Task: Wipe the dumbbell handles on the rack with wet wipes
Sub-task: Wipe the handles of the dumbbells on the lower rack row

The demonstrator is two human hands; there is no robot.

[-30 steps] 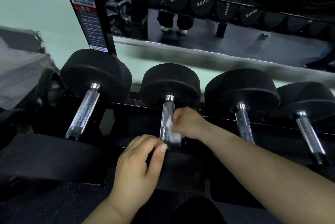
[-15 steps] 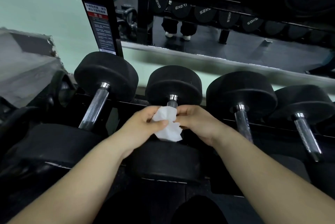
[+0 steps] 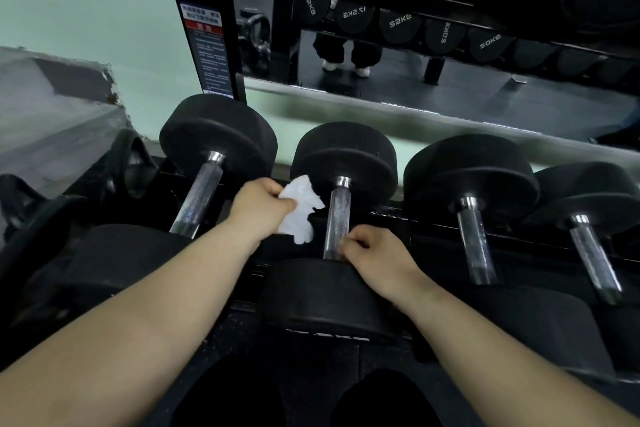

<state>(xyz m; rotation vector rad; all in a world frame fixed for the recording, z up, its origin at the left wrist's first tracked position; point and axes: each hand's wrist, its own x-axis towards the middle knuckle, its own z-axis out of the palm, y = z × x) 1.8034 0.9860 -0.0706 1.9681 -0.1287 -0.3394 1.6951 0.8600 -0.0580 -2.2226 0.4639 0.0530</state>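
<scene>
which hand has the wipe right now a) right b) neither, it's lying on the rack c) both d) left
d: the left hand pinches the wet wipe, while the right hand curls its fingers on the near end of the dumbbell handle, without the wipe.

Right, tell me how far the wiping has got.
Done: the second handle was rubbed a second ago. In hand: the left hand holds the wipe beside it, off the metal; the right hand grips its near end. Left: probably the third handle and fourth handle; the first handle, cannot tell.
</scene>
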